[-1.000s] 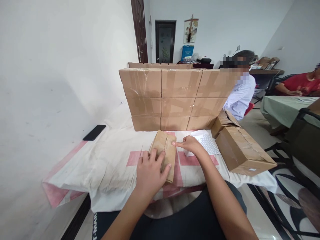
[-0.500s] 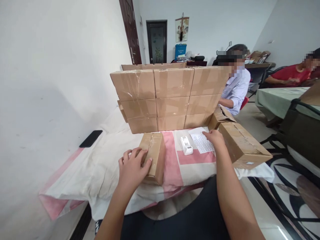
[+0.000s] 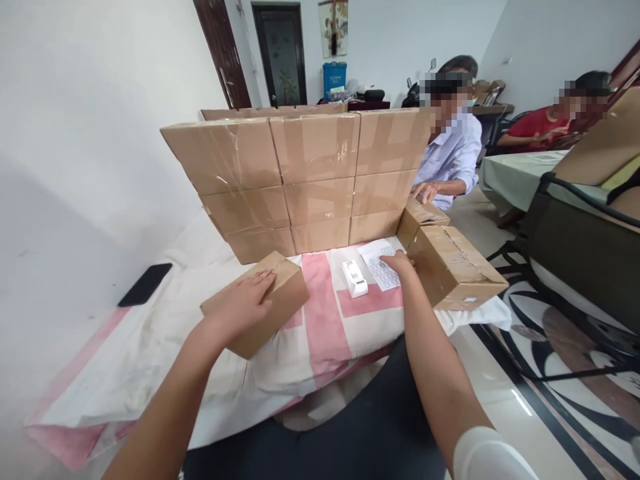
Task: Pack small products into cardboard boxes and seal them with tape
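My left hand [image 3: 249, 299] lies flat on top of a small closed cardboard box [image 3: 277, 310], its fingers stretched along the lid. The box sits at a slant on the cloth-covered table. To the right, the fingers of my right hand [image 3: 399, 262] pinch at a white sheet of labels [image 3: 379, 268], printed with rows of small outlined shapes. Whether a single label is between the fingertips is too small to tell. A small white device [image 3: 355, 279] with a dark window lies between the box and the sheet.
A wall of stacked, taped cardboard boxes [image 3: 319, 180] stands behind. At the right table edge is another cardboard box [image 3: 457, 267]. A black phone [image 3: 145, 285] lies at the left. A person in a light shirt [image 3: 453, 157] sits beyond; another in red [image 3: 540, 137] sits farther right.
The box under my left hand has turned from nearly straight to slanted, and that hand now lies flatter on it. My right hand stays at the sheet. The whole view has shifted.
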The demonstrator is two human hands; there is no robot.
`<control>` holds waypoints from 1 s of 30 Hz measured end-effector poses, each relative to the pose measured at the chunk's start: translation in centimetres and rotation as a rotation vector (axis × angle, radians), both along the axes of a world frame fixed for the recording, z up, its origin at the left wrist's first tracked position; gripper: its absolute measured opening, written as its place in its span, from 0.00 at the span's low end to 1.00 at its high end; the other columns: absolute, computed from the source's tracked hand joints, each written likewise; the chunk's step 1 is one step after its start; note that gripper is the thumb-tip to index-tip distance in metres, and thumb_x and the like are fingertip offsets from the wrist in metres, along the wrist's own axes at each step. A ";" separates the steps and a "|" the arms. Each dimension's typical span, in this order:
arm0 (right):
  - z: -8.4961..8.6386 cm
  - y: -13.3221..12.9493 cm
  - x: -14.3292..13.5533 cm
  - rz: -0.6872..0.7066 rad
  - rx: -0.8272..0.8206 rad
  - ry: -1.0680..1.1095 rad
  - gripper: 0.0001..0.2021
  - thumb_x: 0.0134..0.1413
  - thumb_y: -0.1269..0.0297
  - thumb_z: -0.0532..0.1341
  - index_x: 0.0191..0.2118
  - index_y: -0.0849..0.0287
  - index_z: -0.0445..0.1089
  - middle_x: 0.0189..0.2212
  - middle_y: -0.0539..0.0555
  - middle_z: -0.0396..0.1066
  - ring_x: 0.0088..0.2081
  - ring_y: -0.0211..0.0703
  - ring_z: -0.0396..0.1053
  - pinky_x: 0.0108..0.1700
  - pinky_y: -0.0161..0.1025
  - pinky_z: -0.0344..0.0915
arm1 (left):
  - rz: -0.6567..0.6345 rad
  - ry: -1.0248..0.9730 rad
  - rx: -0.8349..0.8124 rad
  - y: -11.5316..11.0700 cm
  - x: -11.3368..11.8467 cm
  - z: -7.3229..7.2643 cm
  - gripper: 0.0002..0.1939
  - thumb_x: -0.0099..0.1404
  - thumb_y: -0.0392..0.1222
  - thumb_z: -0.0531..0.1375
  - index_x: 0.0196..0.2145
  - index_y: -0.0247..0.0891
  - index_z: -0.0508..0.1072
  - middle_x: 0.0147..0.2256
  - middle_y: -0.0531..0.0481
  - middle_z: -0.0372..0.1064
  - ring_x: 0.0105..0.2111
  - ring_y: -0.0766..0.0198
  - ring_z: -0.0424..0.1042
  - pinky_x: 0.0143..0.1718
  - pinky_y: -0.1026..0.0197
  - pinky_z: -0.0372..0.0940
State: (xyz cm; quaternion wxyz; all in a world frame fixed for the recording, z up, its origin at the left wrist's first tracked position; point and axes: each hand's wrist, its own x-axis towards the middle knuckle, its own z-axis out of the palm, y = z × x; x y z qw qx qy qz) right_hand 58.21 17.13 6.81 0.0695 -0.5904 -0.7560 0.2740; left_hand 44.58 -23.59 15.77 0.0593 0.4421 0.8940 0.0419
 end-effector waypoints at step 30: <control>2.9 -6.2 10.1 0.770 0.293 0.509 0.12 0.68 0.67 0.47 0.42 0.57 0.67 0.36 0.56 0.69 0.37 0.47 0.69 0.41 0.41 0.62 | -0.353 0.083 1.082 25.2 6.2 -11.0 0.17 0.70 0.49 0.56 0.50 0.37 0.72 0.50 0.39 0.70 0.53 0.54 0.69 0.56 0.50 0.61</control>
